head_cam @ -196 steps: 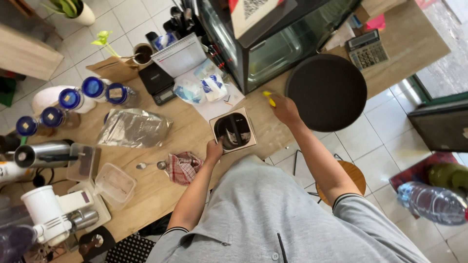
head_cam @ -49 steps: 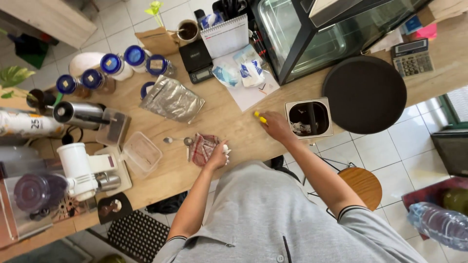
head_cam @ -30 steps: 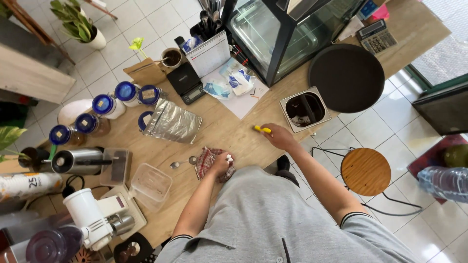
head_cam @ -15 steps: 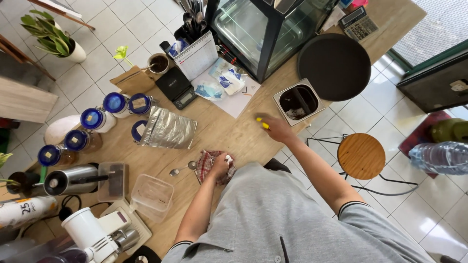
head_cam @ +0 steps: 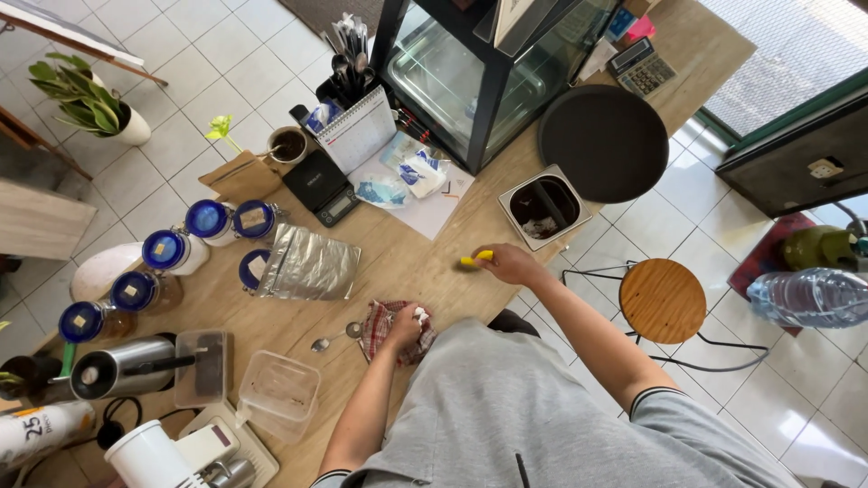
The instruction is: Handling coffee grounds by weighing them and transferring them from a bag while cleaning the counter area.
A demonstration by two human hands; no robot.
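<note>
My left hand (head_cam: pixel 406 326) is closed on a red checked cloth (head_cam: pixel 383 327) lying on the wooden counter (head_cam: pixel 407 262), with a small white object at the fingers. A metal spoon (head_cam: pixel 333 338) lies just left of the cloth. My right hand (head_cam: pixel 512 264) rests on the counter farther right and grips a small yellow tool (head_cam: pixel 474 259). A square metal bin (head_cam: pixel 544 206) with dark grounds inside stands just beyond that hand.
A silver foil bag (head_cam: pixel 307 264), blue-lidded jars (head_cam: pixel 210 221), a black scale (head_cam: pixel 321 188), a notepad (head_cam: pixel 360 128), a glass display case (head_cam: pixel 479 68), a round black tray (head_cam: pixel 603 142), a clear plastic tub (head_cam: pixel 276 394) and a grinder (head_cam: pixel 122 369) crowd the counter. A wooden stool (head_cam: pixel 662 300) stands right.
My left hand moved from the metal bin to the checked cloth and stays closed on it. The right hand still holds the yellow tool. The view has shifted.
</note>
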